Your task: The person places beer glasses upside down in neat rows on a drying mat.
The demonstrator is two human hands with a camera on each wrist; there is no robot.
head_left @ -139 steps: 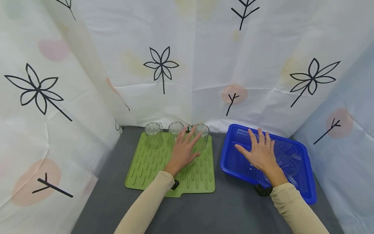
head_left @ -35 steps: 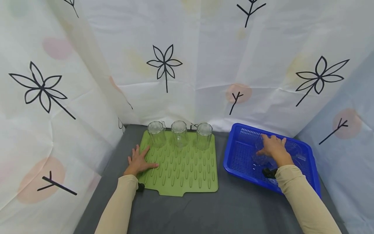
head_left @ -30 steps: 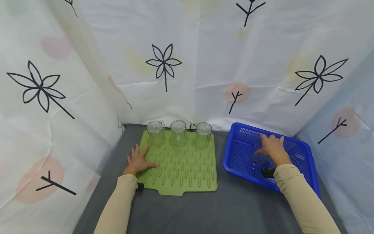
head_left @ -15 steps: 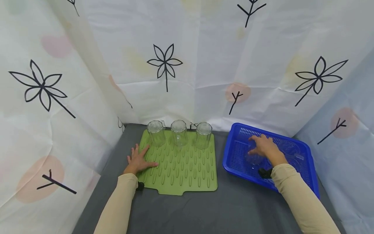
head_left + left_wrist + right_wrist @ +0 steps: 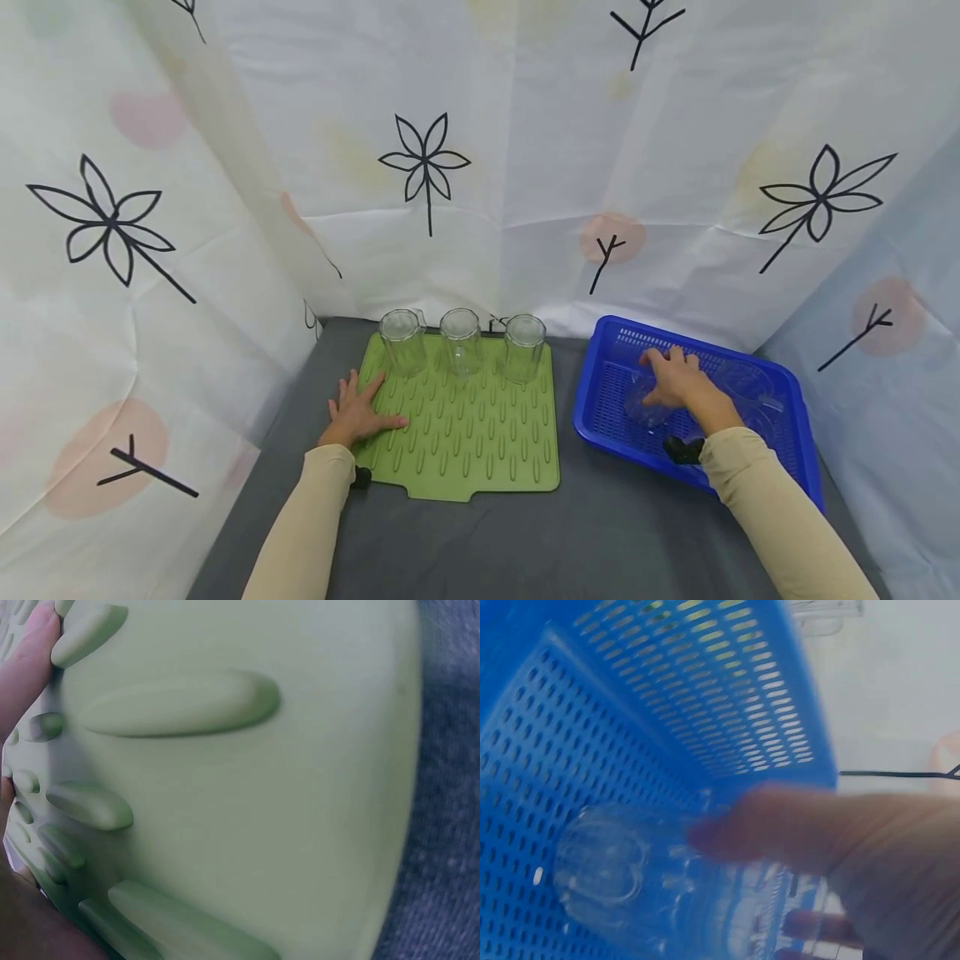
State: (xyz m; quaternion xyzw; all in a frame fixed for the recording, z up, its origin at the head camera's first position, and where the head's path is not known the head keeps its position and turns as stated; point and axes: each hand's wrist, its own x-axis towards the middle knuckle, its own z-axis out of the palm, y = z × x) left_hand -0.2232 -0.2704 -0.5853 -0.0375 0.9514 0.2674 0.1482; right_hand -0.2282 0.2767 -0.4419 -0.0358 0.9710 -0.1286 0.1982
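Note:
My left hand (image 5: 356,414) rests with spread fingers on the left edge of a green ribbed drying mat (image 5: 480,442); the left wrist view shows its thumb (image 5: 30,664) on the ribs. Inside a blue perforated basket (image 5: 611,392), my right hand (image 5: 678,383) grips a clear glass mug (image 5: 641,404). The right wrist view has the thumb on one side of the mug (image 5: 615,870) and fingertips on the other. Part of the mug is hidden by the hand.
Three clear glass mugs stand upside down along the mat's back edge: left (image 5: 405,346), middle (image 5: 461,346) and right (image 5: 523,350). More clear glassware (image 5: 750,387) lies at the basket's right side. A printed curtain (image 5: 510,267) hangs behind the dark table (image 5: 525,550).
My left hand has gone from above the mat's mugs down to its left edge. The right hand has lowered into the basket, taken hold of a glass mug and shifted slightly left with it.

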